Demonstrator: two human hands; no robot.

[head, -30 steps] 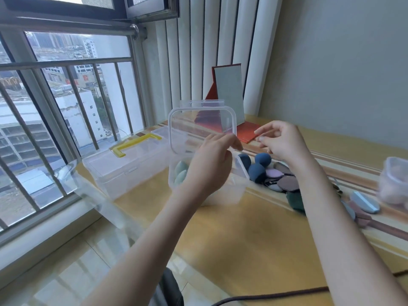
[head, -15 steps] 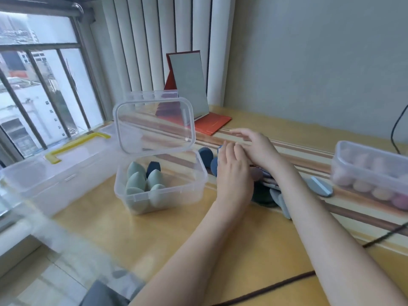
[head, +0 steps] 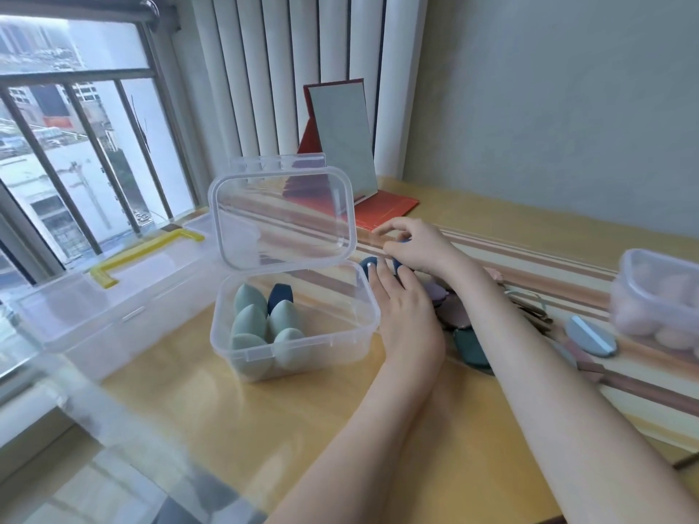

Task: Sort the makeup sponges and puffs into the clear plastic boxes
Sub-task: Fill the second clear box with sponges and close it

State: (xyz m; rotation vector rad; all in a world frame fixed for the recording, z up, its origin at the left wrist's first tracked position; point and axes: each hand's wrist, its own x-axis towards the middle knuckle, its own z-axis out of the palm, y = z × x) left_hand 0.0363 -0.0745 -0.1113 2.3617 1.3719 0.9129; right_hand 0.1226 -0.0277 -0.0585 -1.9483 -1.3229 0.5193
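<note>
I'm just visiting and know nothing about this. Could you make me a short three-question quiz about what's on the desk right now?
1. True or false: the hinged lid of the small clear plastic box stands open.
2. How many dark blue sponges stand among the pale green egg-shaped sponges in that box?
3. Which hand reaches farther from the person? A) left hand B) right hand

Key:
1. True; the lid is tipped up behind the box.
2. One, at the back.
3. B; its fingers curl over the loose dark blue sponges beside the box, while the left hand lies near the box's right wall.
</note>
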